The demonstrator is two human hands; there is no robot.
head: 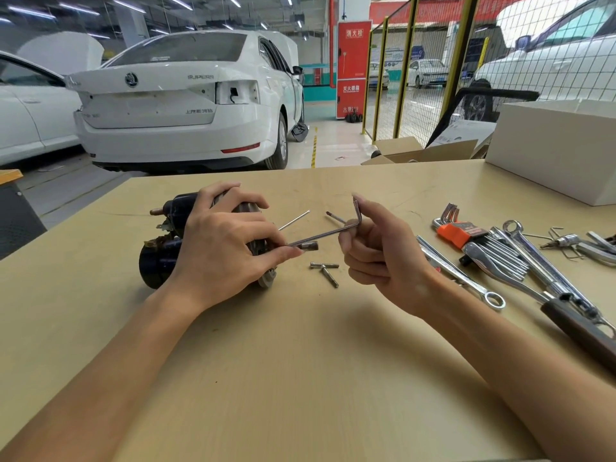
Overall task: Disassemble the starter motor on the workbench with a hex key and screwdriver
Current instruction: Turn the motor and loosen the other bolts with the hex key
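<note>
Here the left hand [220,248] gripped the motor [160,258], fingertips pinching the hex key [328,232]; the right hand [376,248] pinched its bend above the bench [300,361].

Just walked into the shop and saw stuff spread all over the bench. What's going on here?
A person is taking apart a starter motor on the workbench. Their left hand steadies the motor and pinches the long end of a hex key, while the right hand holds its bent end. Two loose bolts lie on the bench beside the motor. A hex key set and wrenches lie to the right.
</note>
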